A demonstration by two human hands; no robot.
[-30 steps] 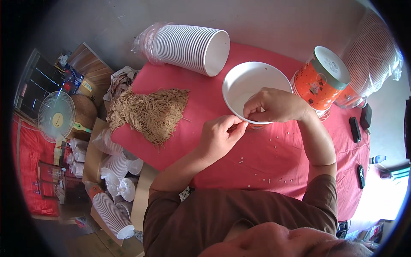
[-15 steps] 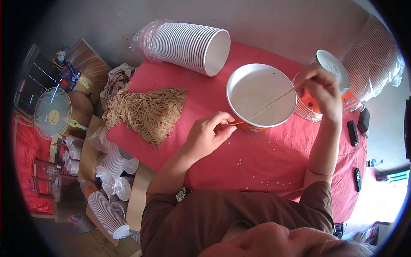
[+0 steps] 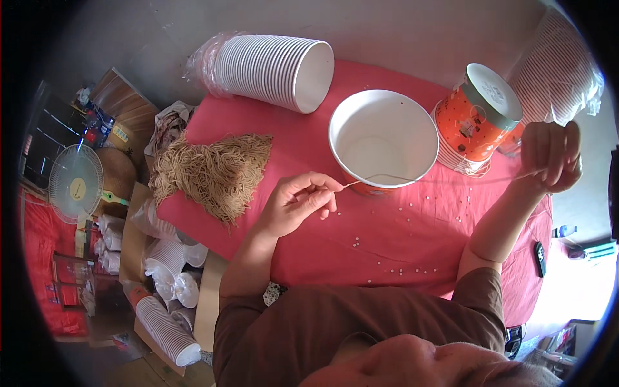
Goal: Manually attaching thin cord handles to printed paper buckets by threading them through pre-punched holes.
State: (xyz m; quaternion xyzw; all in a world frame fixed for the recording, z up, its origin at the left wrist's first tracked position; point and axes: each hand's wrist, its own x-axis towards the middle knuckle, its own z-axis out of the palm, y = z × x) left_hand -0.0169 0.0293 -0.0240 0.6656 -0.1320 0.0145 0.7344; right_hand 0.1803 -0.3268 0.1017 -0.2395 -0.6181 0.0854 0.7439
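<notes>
A white-lined paper bucket [image 3: 361, 119] with an orange outside stands upright on the table. My left hand [image 3: 295, 205] is beside its near left side, thumb and forefinger pinching one end of a thin tan cord [image 3: 467, 183]. Across the bucket's near rim the cord runs in a slack curve to my right hand [image 3: 551, 155]. That hand is raised at the right, fingers closed on the cord's other part. Whether the cord passes through the bucket's wall cannot be made out. To the left lies a heap of similar tan cords [image 3: 213, 171].
Upturned orange buckets [image 3: 471, 126] with cord handles stand right of the bucket. A white bucket stack [image 3: 264, 74] lies at the back. Small white beads [image 3: 355, 244] dot the red tablecloth [image 3: 309, 258]. A remote control [image 3: 540, 259] lies at right; a carton [image 3: 209, 290] of wrapped cups stands at left.
My right hand has swung outward to the right, drawing the cord past the bucket's rim. My left hand has shifted slightly left, still pinching. The upturned buckets are now uncovered.
</notes>
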